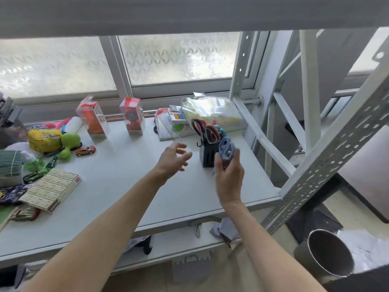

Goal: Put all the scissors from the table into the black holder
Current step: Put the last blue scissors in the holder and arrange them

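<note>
The black holder stands on the white table toward its right side. Several scissors stand in it, handles up: black-and-red ones and a teal pair behind. My right hand grips a pair of blue-handled scissors just in front and to the right of the holder, handles up, blades hidden by my fingers. My left hand hovers over the table left of the holder, fingers loosely spread and holding nothing.
Two clear boxes with red toys stand at the back. Plush toys, a toy car and a flat carton fill the left. Plastic bags lie behind the holder. A perforated shelf post rises at the right.
</note>
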Motion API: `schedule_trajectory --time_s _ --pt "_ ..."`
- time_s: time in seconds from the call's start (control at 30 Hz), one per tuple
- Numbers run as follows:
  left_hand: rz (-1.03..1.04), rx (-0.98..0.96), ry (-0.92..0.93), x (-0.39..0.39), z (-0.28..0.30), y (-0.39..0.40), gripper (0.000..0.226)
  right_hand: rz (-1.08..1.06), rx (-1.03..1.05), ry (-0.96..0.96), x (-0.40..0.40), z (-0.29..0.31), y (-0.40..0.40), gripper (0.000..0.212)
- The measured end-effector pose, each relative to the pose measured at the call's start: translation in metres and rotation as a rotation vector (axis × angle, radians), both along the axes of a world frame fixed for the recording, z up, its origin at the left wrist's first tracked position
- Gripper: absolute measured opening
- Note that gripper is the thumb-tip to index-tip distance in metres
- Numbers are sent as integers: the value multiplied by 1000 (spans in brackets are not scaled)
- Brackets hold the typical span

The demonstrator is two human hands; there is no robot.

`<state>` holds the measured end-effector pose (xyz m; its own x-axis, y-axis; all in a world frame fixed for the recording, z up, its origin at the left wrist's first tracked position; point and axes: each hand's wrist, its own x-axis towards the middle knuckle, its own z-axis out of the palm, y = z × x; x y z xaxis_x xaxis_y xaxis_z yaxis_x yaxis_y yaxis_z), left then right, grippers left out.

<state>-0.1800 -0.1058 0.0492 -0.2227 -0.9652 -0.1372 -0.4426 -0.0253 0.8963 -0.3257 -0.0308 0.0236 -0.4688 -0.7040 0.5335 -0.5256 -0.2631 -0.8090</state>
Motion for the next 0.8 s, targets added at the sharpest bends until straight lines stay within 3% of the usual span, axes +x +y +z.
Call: schedule_trajectory --time_s 0.2,0.47,0.67,0.8 --pt "-42 -8 -42 -42 -6 -21 83 -191 -149 -128 -58 40 -32 25" --pt "-60 -27 -80 -64 -8 -37 57 -60 20 -83 -76 59 -84 29" --pt "-57 -45 -110 -65 -7 -37 59 47 131 70 -73 48 -94 19" --pt "-62 -72 -97 -64 -7 -35 60 43 97 246 -73 44 -93 16"
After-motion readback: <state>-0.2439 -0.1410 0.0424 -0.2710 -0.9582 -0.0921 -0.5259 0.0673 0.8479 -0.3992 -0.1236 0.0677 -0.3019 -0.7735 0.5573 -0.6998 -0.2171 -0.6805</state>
